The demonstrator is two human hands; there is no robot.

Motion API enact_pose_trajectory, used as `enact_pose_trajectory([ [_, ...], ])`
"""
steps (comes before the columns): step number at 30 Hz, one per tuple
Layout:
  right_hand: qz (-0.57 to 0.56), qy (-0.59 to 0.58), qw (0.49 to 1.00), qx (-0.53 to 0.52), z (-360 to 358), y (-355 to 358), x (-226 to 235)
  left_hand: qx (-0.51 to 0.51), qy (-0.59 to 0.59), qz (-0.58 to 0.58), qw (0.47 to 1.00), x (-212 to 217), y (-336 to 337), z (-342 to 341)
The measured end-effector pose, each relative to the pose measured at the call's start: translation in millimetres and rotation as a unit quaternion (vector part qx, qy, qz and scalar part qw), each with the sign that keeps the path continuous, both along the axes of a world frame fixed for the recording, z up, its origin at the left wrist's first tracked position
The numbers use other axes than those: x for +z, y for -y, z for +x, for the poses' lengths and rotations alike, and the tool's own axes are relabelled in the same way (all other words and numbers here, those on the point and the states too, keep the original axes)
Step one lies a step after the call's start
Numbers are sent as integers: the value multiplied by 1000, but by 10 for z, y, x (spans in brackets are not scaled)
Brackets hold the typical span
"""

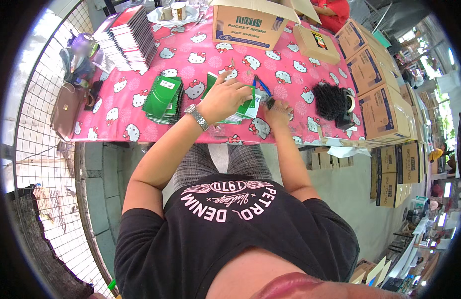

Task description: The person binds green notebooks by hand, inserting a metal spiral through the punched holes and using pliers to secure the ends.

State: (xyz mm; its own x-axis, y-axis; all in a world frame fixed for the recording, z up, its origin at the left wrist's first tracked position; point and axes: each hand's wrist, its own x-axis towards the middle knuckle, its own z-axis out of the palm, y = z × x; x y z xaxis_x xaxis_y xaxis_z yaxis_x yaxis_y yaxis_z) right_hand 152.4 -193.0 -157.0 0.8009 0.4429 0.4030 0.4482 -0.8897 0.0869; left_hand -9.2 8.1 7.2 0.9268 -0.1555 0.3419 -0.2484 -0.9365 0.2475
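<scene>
My left hand, with a metal watch on its wrist, lies over a loose pile of green-covered notebooks. Its fingers are spread across the covers and hide much of them. To the right of the pile, my right hand has its fingertips closed around a small dark piece that looks like a black spiral coil. Blue-handled pliers lie just beyond it. Left of my left hand is a stack of green spiral notebooks. A heap of black spiral coils rests farther right.
The table has a pink patterned cover. Tall stacks of red and dark notebooks rise at the far left. An open carton and a flat brown box stand at the back. A tape dispenser and stacked cartons are right.
</scene>
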Motion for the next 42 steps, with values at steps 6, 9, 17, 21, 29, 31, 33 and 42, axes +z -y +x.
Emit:
enact_pose_trajectory([
  [6,291,-471,817,162,198,3,1073,138,57,-12,989,10,-56,-121],
  [9,476,-662,427,390,-35,-68,1731,85,31,-62,994,2,-116,-53],
  [17,249,-674,577,389,-25,-181,1979,69,40,-85,993,4,-83,1],
  [21,308,-676,475,471,-83,-104,2020,66,44,-86,993,30,-82,1],
  [29,275,-651,572,417,-21,-179,2046,74,19,-90,993,95,-78,12],
  [31,224,-610,661,375,2,-182,1996,73,26,-97,992,101,-56,26],
  [33,338,-667,462,477,-76,-211,2066,79,58,-108,989,23,-54,-30],
  [42,241,-651,600,397,191,-526,1975,70,11,-148,986,81,-427,22],
])
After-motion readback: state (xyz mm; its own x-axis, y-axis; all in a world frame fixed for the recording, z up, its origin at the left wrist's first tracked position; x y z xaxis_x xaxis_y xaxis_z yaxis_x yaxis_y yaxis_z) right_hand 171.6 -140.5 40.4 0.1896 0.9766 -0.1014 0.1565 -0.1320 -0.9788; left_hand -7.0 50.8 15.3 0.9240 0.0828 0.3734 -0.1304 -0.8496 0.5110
